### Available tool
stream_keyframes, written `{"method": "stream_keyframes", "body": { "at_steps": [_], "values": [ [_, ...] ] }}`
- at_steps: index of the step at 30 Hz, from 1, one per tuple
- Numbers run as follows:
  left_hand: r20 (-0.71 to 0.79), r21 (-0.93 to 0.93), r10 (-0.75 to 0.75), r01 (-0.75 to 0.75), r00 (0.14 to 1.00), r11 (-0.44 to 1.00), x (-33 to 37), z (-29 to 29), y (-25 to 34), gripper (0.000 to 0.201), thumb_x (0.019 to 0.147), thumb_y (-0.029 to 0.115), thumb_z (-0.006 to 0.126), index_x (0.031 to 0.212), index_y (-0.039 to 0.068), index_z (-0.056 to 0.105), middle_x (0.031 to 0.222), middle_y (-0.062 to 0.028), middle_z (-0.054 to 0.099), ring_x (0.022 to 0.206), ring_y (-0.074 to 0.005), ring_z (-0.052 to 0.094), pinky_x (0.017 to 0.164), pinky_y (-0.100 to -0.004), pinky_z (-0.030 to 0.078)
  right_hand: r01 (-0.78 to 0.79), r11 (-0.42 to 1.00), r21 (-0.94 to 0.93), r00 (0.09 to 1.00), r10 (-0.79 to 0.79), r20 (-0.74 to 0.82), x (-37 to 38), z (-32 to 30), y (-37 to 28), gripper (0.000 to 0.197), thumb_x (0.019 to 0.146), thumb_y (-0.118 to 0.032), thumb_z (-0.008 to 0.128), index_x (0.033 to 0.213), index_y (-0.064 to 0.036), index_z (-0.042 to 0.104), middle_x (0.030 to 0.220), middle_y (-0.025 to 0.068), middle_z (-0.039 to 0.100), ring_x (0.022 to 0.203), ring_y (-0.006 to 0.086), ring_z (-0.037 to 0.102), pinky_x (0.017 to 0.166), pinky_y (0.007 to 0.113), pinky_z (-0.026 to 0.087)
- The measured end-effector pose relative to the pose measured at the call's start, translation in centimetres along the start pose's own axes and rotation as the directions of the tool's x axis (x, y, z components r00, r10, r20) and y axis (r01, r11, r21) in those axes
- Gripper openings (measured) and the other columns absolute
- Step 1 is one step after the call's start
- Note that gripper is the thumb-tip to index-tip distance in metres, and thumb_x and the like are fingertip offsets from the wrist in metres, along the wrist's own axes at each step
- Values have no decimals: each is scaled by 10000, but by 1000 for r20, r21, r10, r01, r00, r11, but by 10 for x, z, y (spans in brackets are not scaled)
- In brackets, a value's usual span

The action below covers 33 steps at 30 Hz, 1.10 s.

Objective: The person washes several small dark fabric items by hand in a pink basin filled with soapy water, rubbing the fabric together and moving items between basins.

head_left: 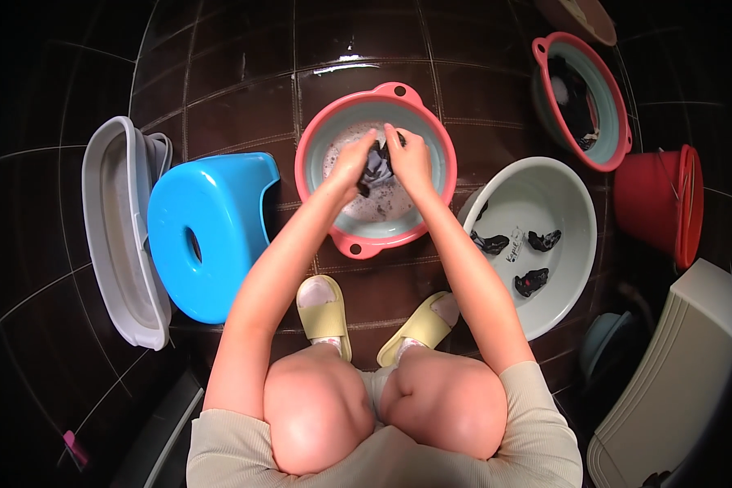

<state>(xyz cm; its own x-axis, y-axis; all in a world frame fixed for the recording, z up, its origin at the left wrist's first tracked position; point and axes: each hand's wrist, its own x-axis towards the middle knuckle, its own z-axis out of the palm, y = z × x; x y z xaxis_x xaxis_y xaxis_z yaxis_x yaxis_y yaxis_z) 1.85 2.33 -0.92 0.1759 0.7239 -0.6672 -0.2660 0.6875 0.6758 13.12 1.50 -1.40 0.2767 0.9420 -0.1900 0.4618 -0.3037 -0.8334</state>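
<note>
Softly crumpled cloth [378,168] in hands [355,163] [412,160], frothy water [386,208], round basin [302,159]

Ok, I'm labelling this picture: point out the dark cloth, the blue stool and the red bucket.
Dark cloth [378,169], head view: its exposed middle.
Blue stool [221,229], head view: its seat.
Red bucket [647,199], head view: its outer side.
</note>
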Motion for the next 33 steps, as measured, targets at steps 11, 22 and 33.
{"method": "stream_keyframes", "body": {
  "at_steps": [11, 22, 33],
  "values": [
    [80, 493, -13, -29, 997, 869, 21, -60, 7, 157, 849, 159, 505, 918, 24, 545, 716, -7, 514, 611, -88, 518, 523, -221, 472, -591, 552, 588, 787, 235, 571, 23, -58, 59, 320, 858, -319, 508, 948, -21, 581, 827, 39, 603, 764, 105, 568, 663, 267, 462],
    [391, 423, 256, -419, 884, 803, 35, -43, -40, 417, 722, -15, 505, 1132, 64, 498, 1012, -81, 561, 889, -148, 551, 771, -264, 454, -467, 747, 473, 696, -20, 718, 12, -50, 17, 341, 706, -112, 639, 1030, -44, 556, 949, 74, 573, 866, 143, 557, 759, 262, 458],
    [374, -15, -42, 51, 926, 999, 19, -56, -15, 348, 775, 124, 606, 1088, 24, 490, 1016, -56, 553, 912, -130, 548, 758, -254, 461, -433, 715, 549, 756, -43, 653, 28, -54, 19, 402, 747, -22, 506, 1146, -61, 518, 1077, 50, 536, 903, 123, 544, 786, 247, 451]
  ]
}}
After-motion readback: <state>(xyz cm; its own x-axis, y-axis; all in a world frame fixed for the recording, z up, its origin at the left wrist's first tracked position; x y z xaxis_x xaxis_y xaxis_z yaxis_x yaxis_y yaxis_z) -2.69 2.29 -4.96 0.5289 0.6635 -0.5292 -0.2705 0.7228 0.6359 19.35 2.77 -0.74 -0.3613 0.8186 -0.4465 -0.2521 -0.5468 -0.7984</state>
